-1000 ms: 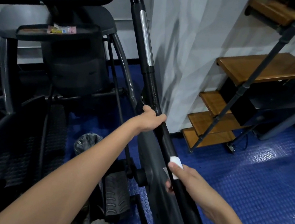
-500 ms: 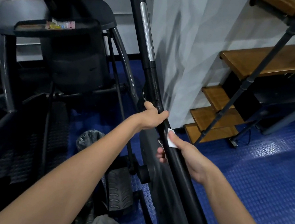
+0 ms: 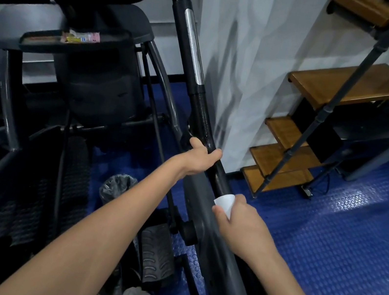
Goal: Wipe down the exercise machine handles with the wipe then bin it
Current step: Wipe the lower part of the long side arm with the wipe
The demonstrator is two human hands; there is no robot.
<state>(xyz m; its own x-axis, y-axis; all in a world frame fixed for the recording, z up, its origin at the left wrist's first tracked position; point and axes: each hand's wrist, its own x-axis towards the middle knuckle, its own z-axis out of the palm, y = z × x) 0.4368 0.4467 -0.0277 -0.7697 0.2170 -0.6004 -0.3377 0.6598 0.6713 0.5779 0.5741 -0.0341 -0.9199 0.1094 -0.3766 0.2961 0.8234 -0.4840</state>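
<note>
On the black handle [image 3: 203,112], left hand [image 3: 200,160] curls round the bar — lower down, right hand [image 3: 243,226] fingers wrap the white wipe [image 3: 225,201] against it.

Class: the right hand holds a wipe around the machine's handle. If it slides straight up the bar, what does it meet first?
Most likely the left hand, gripping the same handle just above the right hand and its wipe.
</note>
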